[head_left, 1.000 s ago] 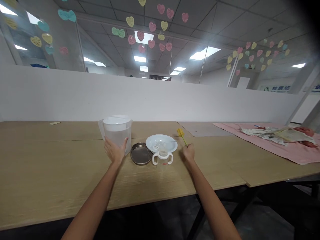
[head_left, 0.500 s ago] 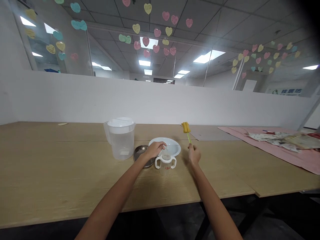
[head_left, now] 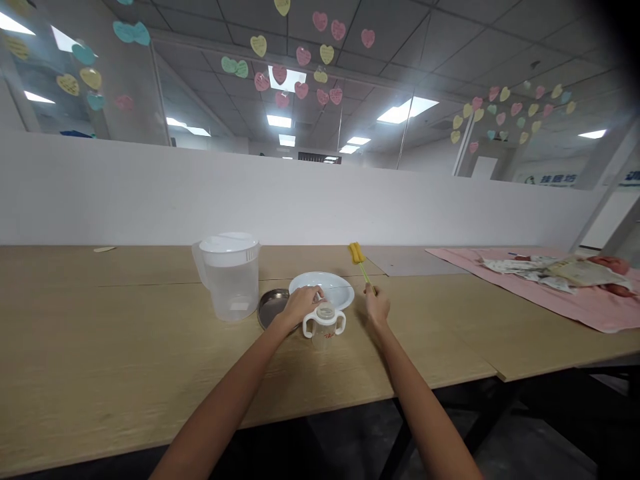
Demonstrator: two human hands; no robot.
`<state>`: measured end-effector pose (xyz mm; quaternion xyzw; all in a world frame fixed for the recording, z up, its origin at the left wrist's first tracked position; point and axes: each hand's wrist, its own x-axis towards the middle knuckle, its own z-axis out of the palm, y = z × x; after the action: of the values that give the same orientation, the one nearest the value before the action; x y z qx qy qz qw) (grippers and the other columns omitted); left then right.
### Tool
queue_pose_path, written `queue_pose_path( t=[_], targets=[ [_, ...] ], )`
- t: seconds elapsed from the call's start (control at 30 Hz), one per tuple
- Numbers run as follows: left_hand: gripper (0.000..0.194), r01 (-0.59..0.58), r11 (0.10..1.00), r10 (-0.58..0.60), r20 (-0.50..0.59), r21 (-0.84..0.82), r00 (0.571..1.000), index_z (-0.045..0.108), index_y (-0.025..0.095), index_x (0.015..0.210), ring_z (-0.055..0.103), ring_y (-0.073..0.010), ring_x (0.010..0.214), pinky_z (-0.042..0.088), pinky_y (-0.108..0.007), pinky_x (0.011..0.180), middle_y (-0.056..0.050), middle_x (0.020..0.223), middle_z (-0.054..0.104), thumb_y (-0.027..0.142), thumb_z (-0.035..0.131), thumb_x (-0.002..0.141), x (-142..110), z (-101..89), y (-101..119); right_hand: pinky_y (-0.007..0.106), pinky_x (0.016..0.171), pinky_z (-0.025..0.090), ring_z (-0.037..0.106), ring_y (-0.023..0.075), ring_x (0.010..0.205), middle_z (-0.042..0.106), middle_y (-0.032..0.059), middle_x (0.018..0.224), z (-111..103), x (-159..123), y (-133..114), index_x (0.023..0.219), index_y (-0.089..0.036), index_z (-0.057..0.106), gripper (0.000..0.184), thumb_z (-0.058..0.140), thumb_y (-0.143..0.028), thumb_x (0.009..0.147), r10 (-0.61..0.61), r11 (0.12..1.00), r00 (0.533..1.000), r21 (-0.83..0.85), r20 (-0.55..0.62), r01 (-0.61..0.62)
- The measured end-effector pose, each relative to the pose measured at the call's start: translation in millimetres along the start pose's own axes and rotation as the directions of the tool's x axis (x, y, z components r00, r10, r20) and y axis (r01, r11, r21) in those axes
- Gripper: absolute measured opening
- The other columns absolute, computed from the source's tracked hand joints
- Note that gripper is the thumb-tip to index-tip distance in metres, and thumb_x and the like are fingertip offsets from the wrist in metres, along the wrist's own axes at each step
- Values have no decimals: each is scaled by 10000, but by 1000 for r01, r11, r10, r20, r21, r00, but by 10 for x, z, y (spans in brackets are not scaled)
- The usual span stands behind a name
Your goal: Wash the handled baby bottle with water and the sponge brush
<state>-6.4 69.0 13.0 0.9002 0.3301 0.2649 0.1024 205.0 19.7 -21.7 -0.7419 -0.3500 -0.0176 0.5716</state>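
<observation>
My right hand (head_left: 377,305) is closed around the thin green handle of a bottle brush (head_left: 357,253), whose yellow sponge head points up and away. Just behind a clear baby bottle (head_left: 324,333), my left hand (head_left: 303,303) hovers at the near rim of a white bowl (head_left: 340,288). Its fingers are bent together around something small and see-through that I cannot make out. The bottle stands upright and uncapped on the table, with two white side handles and red print. Partly under my left forearm and hand lies a round metal dish (head_left: 270,308).
A large translucent pitcher (head_left: 234,280) with a white lid stands left of the metal dish. On the right, a pink cloth (head_left: 550,310) carries folded fabrics and a doll-like figure (head_left: 613,265). A white wall (head_left: 300,207) runs behind the wooden table (head_left: 125,360).
The view has turned slightly right, so everything sits further left. The brush head has tilted a little to the left. My left hand has come slightly lower, closer to the bottle.
</observation>
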Motion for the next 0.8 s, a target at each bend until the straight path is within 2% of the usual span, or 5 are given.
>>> queue_pose_path(
  t=[0.23,0.4,0.5,0.6,0.8],
  targets=[
    [232,-47,977,-5,-245,-209,970,575,190,959,541,-163,840,410,-279,771,-37,919,592,177,453,762,-153,1,-42,267,525,290,487,194,538,591,69,600,2,-22,-1,727,-152,631,449,342,-492,774,-41,999,999,-16,-5,41],
    [349,44,903,-235,-406,-427,883,583,193,969,529,-129,727,425,-254,721,-1,818,557,135,606,625,-162,1,-113,250,506,280,443,161,500,545,38,528,-32,-70,-71,625,-160,589,504,321,-555,784,-100,993,995,63,-7,100],
    [466,29,793,-359,-430,-608,828,557,182,1006,515,-97,659,426,-213,641,25,756,510,154,676,556,-146,-10,-144,232,496,267,416,133,485,475,3,477,-60,-120,-125,546,-160,538,556,299,-599,790,-168,982,985,88,34,165],
    [611,-31,696,-395,-419,-717,817,503,175,1075,506,-76,611,423,-184,589,56,689,468,186,725,506,-148,-16,-157,218,487,236,382,109,476,401,-21,452,-67,-179,-155,502,-160,500,577,309,-628,781,-291,957,951,24,109,290],
    [734,-43,711,-367,-422,-702,829,450,179,1162,548,-91,616,464,-212,629,61,645,521,219,756,497,-196,-16,-127,225,487,189,299,88,454,381,-15,428,-39,-244,-143,451,-163,479,592,308,-622,783,-487,849,862,-158,138,505]
  ],
)
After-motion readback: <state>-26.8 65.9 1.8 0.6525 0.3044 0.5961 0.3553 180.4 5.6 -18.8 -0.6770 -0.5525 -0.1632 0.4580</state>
